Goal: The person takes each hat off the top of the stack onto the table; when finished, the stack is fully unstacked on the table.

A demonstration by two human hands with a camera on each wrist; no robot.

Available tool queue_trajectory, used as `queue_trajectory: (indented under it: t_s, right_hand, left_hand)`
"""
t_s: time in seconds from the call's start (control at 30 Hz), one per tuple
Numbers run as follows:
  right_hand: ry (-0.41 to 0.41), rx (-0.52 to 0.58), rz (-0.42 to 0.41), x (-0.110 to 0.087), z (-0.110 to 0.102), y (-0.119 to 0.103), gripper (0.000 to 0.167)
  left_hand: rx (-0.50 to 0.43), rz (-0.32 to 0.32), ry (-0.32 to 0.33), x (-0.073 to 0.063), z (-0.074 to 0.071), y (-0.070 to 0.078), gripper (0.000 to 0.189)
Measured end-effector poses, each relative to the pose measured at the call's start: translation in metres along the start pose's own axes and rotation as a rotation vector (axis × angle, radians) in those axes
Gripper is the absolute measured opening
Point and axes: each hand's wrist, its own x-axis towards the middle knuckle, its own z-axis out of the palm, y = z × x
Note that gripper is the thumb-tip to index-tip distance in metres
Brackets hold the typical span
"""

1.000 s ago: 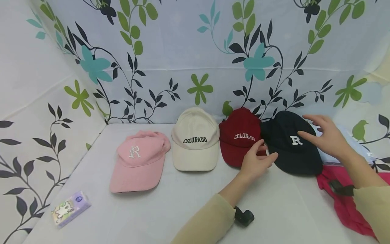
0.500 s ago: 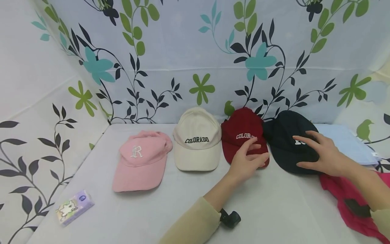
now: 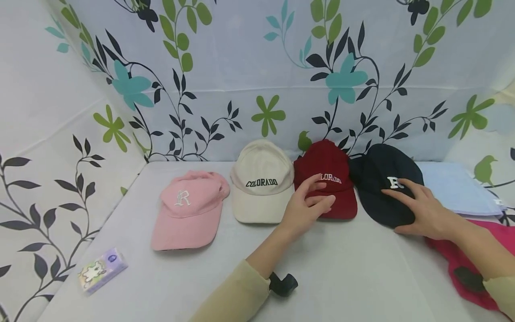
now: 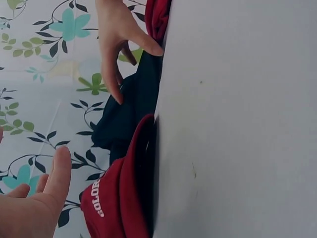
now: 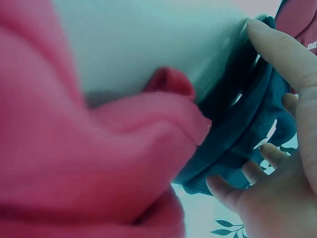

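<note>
Four caps would be too exact, so several caps line the back: pink [image 3: 187,219], beige [image 3: 261,167], dark red [image 3: 327,158] and black [image 3: 380,172] with a white R. My right hand [image 3: 428,212] spreads over the black cap's right side, fingers bent loosely near the R. Its thumb tip reaches the brim's front edge, as the right wrist view also shows of the thumb [image 5: 285,52]. My left hand [image 3: 307,208] hovers in front of the dark red cap, fingers loosely apart, holding nothing. It overlaps part of that cap's lettering in the head view.
A bright pink cloth [image 3: 496,235] lies at the right under my right forearm. Behind it is a flat pale blue folded item [image 3: 458,188]. A small purple pack [image 3: 102,270] lies front left on the white table [image 3: 342,281]. A leaf-patterned curtain [image 3: 225,53] hangs behind.
My left hand has moved left, away from the black cap and across the dark red one. My right hand has come forward and down to the black cap's brim.
</note>
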Motion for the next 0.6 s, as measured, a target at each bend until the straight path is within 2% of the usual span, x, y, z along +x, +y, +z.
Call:
queue_trajectory:
  t_s: [0.3,0.4,0.6]
  right_hand:
    - [0.002,0.026,-0.09,0.01,-0.001,0.004,0.091]
    - [-0.038,0.038,-0.104,0.014,-0.004,0.004,0.086]
    - [-0.128,0.045,-0.077,0.021,-0.009,0.001,0.079]
  left_hand:
    - [0.023,0.026,0.033,-0.006,-0.024,0.005,0.062]
    - [0.013,0.025,0.044,-0.008,-0.03,0.006,0.063]
    - [-0.014,0.033,0.06,-0.012,-0.036,0.005,0.063]
